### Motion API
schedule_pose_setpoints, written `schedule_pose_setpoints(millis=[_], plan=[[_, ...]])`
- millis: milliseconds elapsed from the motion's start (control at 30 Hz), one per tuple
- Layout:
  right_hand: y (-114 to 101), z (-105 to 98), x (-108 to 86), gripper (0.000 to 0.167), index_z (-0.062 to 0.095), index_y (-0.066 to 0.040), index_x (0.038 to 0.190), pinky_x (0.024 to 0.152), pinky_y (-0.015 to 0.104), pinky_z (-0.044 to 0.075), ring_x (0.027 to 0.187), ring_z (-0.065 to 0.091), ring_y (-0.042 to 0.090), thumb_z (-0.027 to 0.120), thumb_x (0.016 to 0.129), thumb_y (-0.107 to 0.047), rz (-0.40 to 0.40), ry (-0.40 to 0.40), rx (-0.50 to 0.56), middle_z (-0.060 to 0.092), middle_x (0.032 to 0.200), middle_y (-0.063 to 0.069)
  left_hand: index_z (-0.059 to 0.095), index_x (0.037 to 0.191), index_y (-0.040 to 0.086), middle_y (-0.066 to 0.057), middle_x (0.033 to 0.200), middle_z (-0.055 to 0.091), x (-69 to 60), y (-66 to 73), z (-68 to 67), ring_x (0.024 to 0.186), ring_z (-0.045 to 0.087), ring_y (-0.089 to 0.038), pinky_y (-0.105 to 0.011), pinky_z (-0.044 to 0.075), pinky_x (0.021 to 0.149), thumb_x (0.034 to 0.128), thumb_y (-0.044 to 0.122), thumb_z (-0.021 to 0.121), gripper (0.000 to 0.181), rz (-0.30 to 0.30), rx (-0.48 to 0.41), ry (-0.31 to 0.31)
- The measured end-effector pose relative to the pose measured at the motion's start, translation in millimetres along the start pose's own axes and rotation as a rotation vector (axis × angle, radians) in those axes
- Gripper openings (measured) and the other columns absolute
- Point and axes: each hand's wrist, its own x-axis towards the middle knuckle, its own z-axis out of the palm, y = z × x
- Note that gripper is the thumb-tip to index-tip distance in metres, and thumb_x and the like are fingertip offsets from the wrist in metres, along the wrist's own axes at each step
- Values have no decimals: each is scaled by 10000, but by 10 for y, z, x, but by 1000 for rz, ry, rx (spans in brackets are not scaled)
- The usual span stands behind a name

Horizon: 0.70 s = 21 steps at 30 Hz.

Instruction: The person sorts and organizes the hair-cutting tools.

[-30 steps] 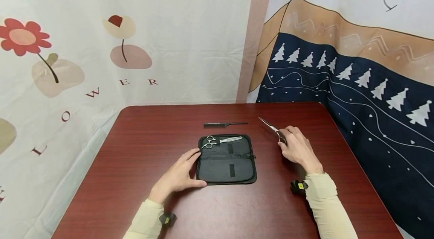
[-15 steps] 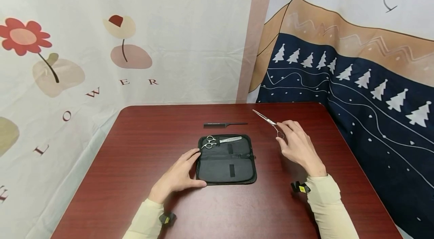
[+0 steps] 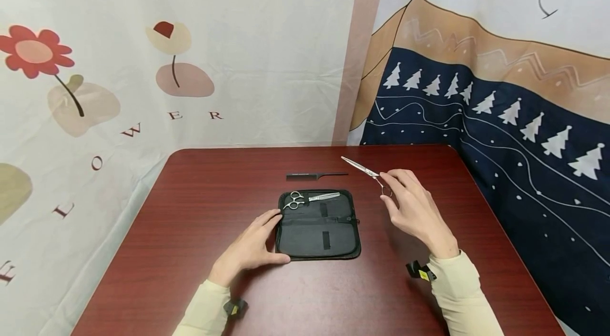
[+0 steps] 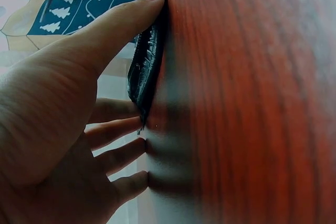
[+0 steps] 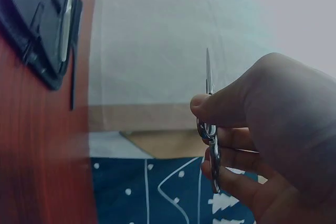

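Scissors point(image 3: 360, 166) are being pinched by right hand point(image 3: 418, 210). Black case point(image 3: 301, 239) is being touched by spread left hand point(image 3: 251, 246).

Makeshift indoor recording corner, type of building unclear, reddish-brown wood-grain table point(image 3: 333, 299), flower-printed cloth point(image 3: 267, 61) hung behind the table, mountain-and-pine-printed cloth point(image 3: 500, 161) along the table's right, wrist-worn cameras point(image 3: 421, 272) over the table

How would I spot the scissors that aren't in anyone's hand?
On the dark red table, find the open black case at the left hand. Along its far side lie silver scissors, pointing right. Unlike the other pair, which the right hand holds, these lie in the case.
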Motion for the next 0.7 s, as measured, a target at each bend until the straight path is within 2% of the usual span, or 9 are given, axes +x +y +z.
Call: schedule_pose_setpoints(millis=[400, 700], plan=[[-214, -86, 29, 506, 739, 0, 1390, 796, 473, 681, 1217, 650, 301, 873, 903, -9, -96, 22, 15, 712, 1311, 154, 530, 1645, -24, -187, 1771, 470, -13, -8, 16, 1633, 468, -474, -656, 427, 1321, 789, 528, 1009, 1125, 17, 27, 17], [-278, -110, 19, 540, 738, 5, 1393, 768, 444, 691, 1214, 655, 299, 898, 877, 2, -141, 29, 13, 709, 1311, 159, 535, 1647, -13, -182, 1768, 478, -10, 6, 18, 1627, 485, -456, -645, 436, 1319, 783, 544, 1001, 1128, 18, 68, 23]])
